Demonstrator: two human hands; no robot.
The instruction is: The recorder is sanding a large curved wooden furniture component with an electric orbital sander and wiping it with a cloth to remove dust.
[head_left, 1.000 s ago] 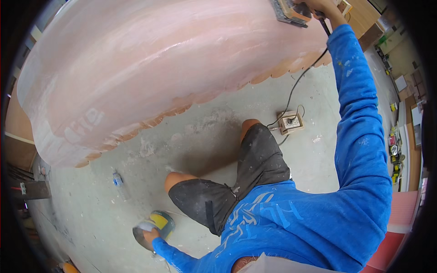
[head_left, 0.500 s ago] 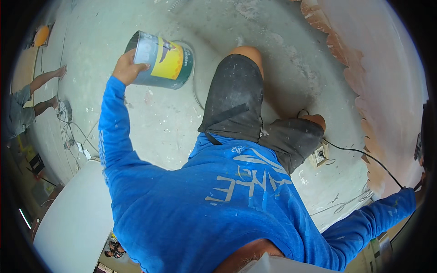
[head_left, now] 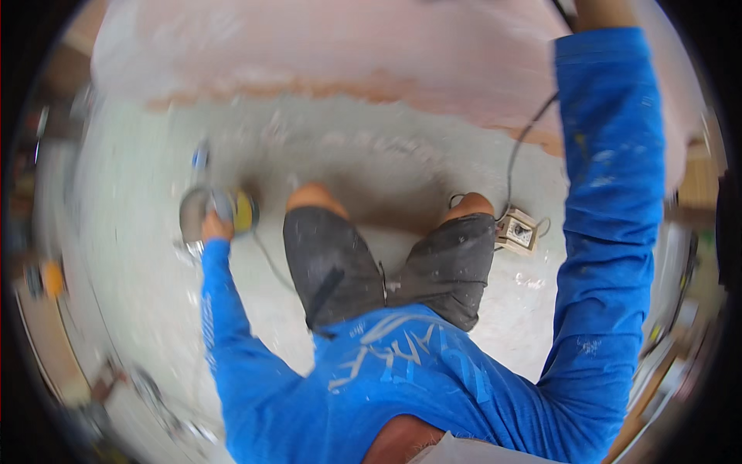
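Note:
My left hand (head_left: 217, 226) grips the rim of a tin can (head_left: 245, 212) with a yellow patch. The can is tilted on its side above the floor, its mouth towards the left. Motion smears the hand and can somewhat. My right arm reaches up to the top edge, where only the wrist part of my right hand (head_left: 605, 14) shows. Its fingers are cut off. Beside it is a dark piece of something I cannot make out. A black cord (head_left: 516, 147) hangs from that area down to a square socket box (head_left: 518, 232) by my right knee.
A large pinkish surface (head_left: 309, 46) with a ragged brown edge spans the far side. A blue object (head_left: 201, 157) lies on the pale, spotted floor (head_left: 139, 193) beyond the can. Loose cables (head_left: 154, 394) and a blurred person's limb (head_left: 107, 380) are at lower left.
My view and body have turned right, so the pinkish surface now lies ahead. The can, still in my left hand, appears lower and farther left. My right arm now reaches forward.

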